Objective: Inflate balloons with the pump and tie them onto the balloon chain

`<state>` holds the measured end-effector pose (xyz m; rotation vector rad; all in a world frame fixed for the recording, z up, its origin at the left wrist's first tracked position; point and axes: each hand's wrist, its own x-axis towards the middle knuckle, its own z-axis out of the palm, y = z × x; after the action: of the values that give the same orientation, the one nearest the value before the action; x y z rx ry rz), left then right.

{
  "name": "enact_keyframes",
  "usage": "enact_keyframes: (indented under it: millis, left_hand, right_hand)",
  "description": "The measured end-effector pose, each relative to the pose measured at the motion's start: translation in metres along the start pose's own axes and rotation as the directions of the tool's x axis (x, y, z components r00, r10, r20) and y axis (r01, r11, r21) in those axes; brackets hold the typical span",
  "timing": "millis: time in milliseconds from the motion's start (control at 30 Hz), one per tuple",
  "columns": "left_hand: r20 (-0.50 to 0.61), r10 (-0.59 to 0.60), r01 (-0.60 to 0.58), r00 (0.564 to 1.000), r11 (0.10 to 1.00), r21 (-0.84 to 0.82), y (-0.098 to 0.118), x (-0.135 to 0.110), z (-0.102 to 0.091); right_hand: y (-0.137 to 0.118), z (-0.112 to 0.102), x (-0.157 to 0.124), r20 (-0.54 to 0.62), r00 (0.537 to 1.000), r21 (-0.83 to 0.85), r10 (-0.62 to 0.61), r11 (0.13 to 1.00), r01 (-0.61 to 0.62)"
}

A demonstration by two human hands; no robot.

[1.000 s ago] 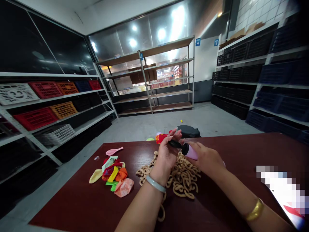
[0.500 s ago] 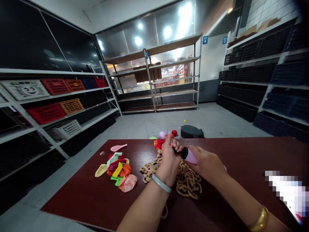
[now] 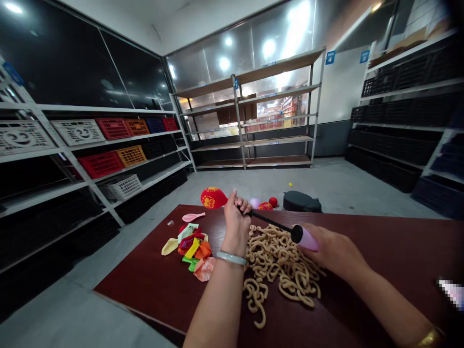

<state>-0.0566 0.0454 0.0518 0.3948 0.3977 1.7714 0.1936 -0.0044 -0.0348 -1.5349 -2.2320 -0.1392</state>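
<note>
A dark red-brown wooden table is seen. A heap of flat balloons in many colours is laid near the left edge. One flat pink balloon is set apart from the heap, closer to the far left corner, and a tiny clear thing is found just beside it. A big pile of tan loops is spread over the middle. A blurred patch is seen at the right edge.

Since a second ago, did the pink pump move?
Yes: the pink pump slid right across the beige chain pile, away from the left hand.
</note>
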Motion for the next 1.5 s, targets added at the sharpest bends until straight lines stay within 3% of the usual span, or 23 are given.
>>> enact_keyframes:
  millis: [100, 300, 533, 700, 967, 1067, 1400, 1500]
  left_hand:
    - [0.032, -0.004, 0.004, 0.999, 1.0, 0.007, -0.01, -0.005, 0.001]
    - [0.142, -0.132, 0.13, 0.981, 0.991, 0.022, -0.057, -0.032, 0.01]
    - [0.145, -0.205, 0.194, 0.968, 0.977, 0.088, -0.087, -0.06, 0.02]
    - [0.177, -0.188, 0.176, 0.966, 0.981, 0.079, -0.074, -0.053, 0.021]
    - [0.161, -0.019, 0.02, 0.987, 1.0, -0.006, -0.008, -0.021, 0.015]
    - [0.158, -0.007, 0.009, 0.987, 1.0, -0.013, -0.007, -0.017, 0.013]
    - [0.183, -0.14, 0.139, 0.973, 0.99, 0.015, -0.083, -0.054, 0.018]
    - [0.198, -0.15, 0.15, 0.969, 0.989, 0.016, -0.096, -0.062, 0.018]
  right_hand:
    - [0.001, 0.001, 0.0, 0.007, 1.0, -0.015, 0.006, 1.0, -0.006]
    - [-0.014, -0.004, -0.001, -0.033, 0.999, -0.036, -0.007, 0.999, 0.005]
    - [-0.033, -0.012, -0.001, -0.021, 0.999, -0.016, 0.03, 0.999, -0.03]
    - [-0.031, -0.012, 0.0, -0.047, 0.999, 0.009, 0.011, 1.0, -0.011]
    - [0.008, -0.01, 0.004, -0.084, 0.996, -0.044, -0.042, 0.998, 0.038]
    - [0.014, -0.008, 0.004, -0.068, 0.997, -0.046, -0.029, 0.999, 0.026]
    - [-0.014, -0.012, -0.001, -0.076, 0.997, -0.056, -0.032, 0.998, 0.028]
    - [-0.021, -0.016, -0.002, -0.077, 0.997, -0.054, -0.023, 0.998, 0.019]
